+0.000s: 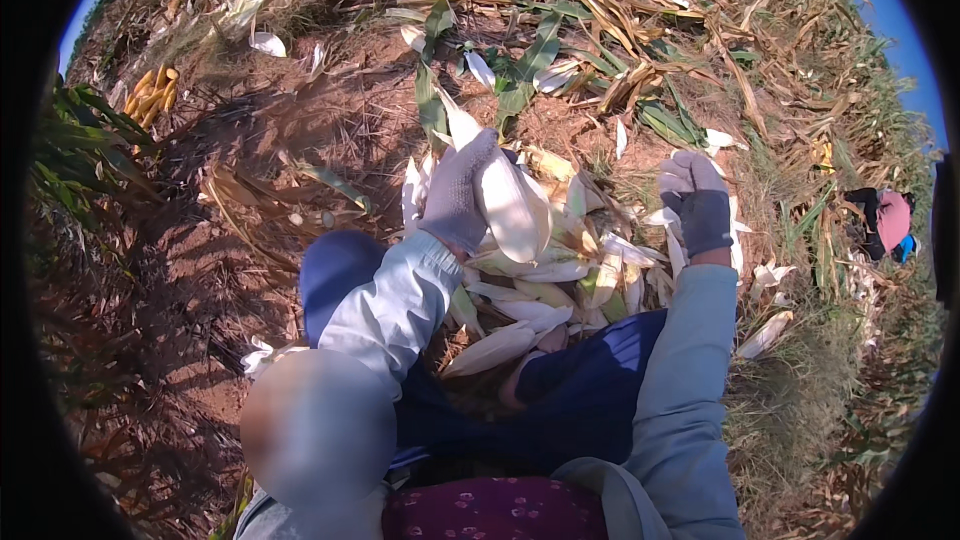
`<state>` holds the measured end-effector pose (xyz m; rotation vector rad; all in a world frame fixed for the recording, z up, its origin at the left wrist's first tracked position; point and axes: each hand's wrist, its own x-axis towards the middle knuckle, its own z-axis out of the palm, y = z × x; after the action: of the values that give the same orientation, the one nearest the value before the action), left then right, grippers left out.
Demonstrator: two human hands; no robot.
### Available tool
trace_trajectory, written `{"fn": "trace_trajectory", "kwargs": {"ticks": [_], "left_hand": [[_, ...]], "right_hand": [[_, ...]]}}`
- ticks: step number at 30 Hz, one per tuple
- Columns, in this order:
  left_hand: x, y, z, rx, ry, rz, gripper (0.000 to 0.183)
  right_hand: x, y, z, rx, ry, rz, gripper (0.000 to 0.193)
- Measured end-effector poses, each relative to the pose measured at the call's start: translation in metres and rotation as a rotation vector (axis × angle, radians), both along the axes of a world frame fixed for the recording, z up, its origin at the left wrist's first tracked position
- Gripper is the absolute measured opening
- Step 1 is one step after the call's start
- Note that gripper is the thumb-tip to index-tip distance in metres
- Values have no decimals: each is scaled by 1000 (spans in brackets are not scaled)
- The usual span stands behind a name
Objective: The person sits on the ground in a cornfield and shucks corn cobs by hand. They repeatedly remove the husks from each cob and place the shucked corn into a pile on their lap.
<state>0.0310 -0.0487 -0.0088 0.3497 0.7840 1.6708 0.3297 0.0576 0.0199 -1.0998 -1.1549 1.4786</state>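
Note:
My left hand [462, 190], in a grey knit glove, is wrapped round an ear of corn [506, 208] still in its pale husk. The ear slants, one end pointing away from me and the rounded end toward my lap. Off to the right, my right hand [697, 202], also gloved, is raised with its fingers curled closed; whatever lies inside them, if anything, is hidden. Between my legs and below the held ear lies a heap of pale corn husks [540, 315], some possibly still around ears.
Husked yellow ears of corn [152, 95] form a pile at the far left. Dry stalks [600, 0] and leaves cover the ground ahead. Green corn leaves [90, 140] stand at the left edge. A pink, black and blue bundle [888, 220] sits at the far right.

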Motion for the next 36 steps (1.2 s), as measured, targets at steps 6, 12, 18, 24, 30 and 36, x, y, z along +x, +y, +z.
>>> {"fn": "trace_trajectory", "kwargs": {"ticks": [6,12,18,24,30,36], "left_hand": [[7,-4,14,81,-109,19,32],[9,-3,1,198,507,141,29],[18,-3,-17,214,362,41,22],[15,-3,4,47,97,-118,26],[14,-9,1,-213,858,1,44],[34,-13,5,-164,1490,131,45]], "right_hand": [[-115,-68,-4,160,-432,626,41],[-137,-57,-32,38,38,7,35],[-137,-46,-11,10,333,-180,28],[-136,-47,-22,754,-544,300,26],[-140,-43,0,-119,-70,144,23],[-161,-56,-5,234,-382,162,33]]}}
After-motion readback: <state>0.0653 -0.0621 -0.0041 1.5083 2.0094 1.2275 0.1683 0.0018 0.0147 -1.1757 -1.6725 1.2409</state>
